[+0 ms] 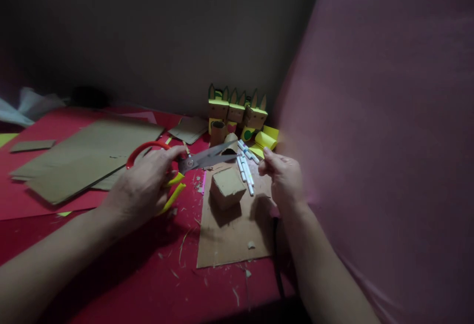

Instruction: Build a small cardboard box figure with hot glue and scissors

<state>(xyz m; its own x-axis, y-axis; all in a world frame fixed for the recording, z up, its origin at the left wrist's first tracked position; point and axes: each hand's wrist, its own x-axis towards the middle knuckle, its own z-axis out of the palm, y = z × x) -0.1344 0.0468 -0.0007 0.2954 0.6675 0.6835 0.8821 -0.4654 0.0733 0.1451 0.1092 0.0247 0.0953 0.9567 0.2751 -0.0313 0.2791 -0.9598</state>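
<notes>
Left hand: grip closed round the handles of one pair of scissors, red and yellow, blades parted slightly and pointing right. Right hand: fingers curled in, thumb and forefinger together; whether anything small is pinched there cannot be told.

Cardboard box: one, small, plain, between the two hands and nearer the viewer than the blades, out of either grip; rests on a flat cardboard sheet laid on the red-covered bench.

Markers: several, white, grouped just behind and right of the box, near the right hand.

Cardboard tubes: two; one upright, one beside it with its open end toward the viewer, partly screened by the scissor blades.

Eared cardboard figures: three, in a row at the back against the grey wall, yellow and green trimmed; their lower parts partly hidden by the tubes.

Yellow paper: curled, beyond the right hand.

Large cardboard pieces: overlapping, at left, on red sheeting, partly covered by the left hand; one small strip on top.

Smaller cardboard pieces: stacked, behind the scissors.

Pink stick: thin, at the sheet's left edge.

Scraps: scattered about the bench.

Pink cloth-like surface: fills the right side, close by the right forearm.
</notes>
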